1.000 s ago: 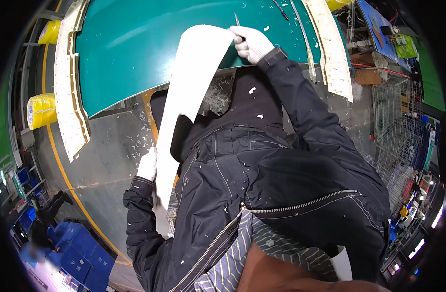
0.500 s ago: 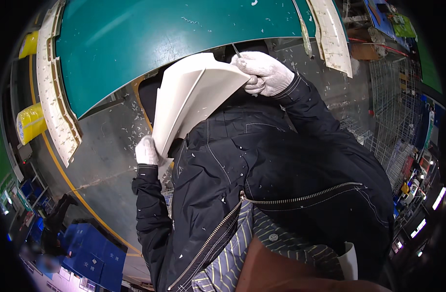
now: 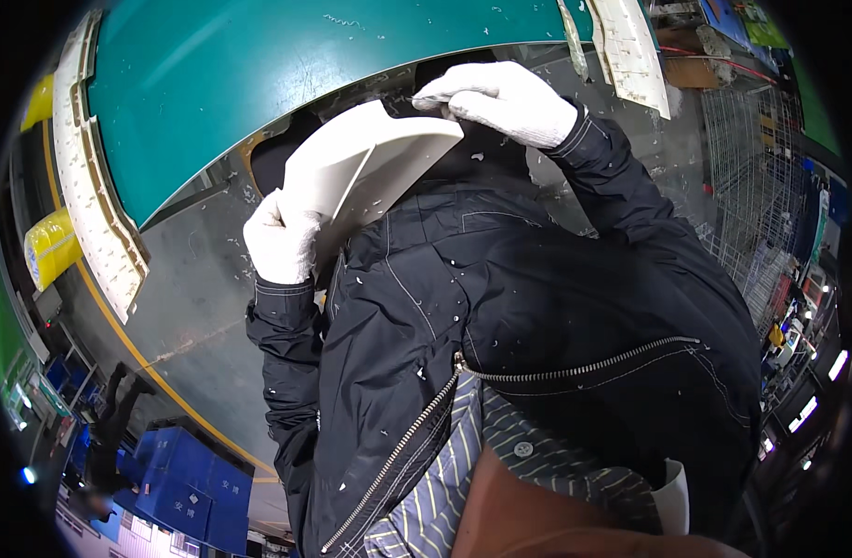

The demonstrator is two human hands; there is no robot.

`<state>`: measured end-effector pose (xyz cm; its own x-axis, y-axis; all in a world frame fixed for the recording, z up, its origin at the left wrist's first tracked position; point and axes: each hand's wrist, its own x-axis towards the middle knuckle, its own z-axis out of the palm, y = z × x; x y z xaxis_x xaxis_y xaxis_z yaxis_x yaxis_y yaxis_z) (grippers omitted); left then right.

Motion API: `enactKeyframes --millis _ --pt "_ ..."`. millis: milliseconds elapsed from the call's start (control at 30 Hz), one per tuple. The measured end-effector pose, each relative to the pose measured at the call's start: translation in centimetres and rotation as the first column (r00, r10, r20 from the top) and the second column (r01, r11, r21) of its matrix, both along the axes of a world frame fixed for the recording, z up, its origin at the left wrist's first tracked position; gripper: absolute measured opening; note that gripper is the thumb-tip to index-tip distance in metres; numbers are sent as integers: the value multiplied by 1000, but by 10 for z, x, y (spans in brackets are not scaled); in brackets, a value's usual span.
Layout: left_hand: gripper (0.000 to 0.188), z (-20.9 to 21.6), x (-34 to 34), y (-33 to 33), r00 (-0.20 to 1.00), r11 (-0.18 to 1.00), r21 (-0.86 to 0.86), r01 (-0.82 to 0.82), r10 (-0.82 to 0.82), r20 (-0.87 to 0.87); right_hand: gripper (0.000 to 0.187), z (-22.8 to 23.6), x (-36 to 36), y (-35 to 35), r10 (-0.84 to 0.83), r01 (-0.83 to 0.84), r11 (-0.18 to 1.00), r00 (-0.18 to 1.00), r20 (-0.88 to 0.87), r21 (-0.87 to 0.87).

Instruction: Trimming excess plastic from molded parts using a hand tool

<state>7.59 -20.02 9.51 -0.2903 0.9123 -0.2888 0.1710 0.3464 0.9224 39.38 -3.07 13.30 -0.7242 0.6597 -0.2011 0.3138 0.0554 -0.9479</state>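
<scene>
A curved, off-white moulded plastic panel (image 3: 351, 153) with a raised rib along it lies tilted in front of my body, above my lap. My left hand (image 3: 283, 238), in a white knit glove, is closed on its left edge, thumb on the upper face. My right hand (image 3: 505, 100), gloved too, hovers just beyond the panel's right tip. Its fingers point left and press together with the thumb; what lies between them, if anything, is hidden. White shavings dot my dark jacket (image 3: 556, 288).
Beyond the panel is a green-topped table (image 3: 231, 74). Long cream trim pieces (image 3: 91, 177) stand along its left side, another (image 3: 630, 56) at its right. Yellow wrapped bundles (image 3: 52, 249), blue boxes (image 3: 189, 484) and a person (image 3: 110, 437) are at left, wire cages (image 3: 746, 177) at right.
My left hand has moved up along the panel's edge, and the panel has tilted. My right hand has lifted off the panel's tip; the thin dark pointed tool seen in it earlier no longer shows.
</scene>
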Motion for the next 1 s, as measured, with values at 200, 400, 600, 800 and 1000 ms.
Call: enactKeyframes --millis 200,400,600,800,1000 --pt "8 -4 3 -1 999 1000 -4 -12 13 32 29 -2 -11 5 117 -107 969 993 -32 221" --pt "7 -6 2 -4 1000 1000 -10 1 -1 4 28 -5 -12 12 209 -205 951 978 7 234" --pt "9 -7 3 -6 998 1000 -1 3 -3 -63 28 -7 -13 11 203 -194 955 979 -17 225" --pt "8 -4 9 -4 1000 999 31 14 -14 -10 28 -8 -14 7 146 -139 972 989 -19 190" --pt "16 -16 5 -10 1000 998 71 -4 6 -26 28 -17 -20 9 64 -55 986 997 -53 159"
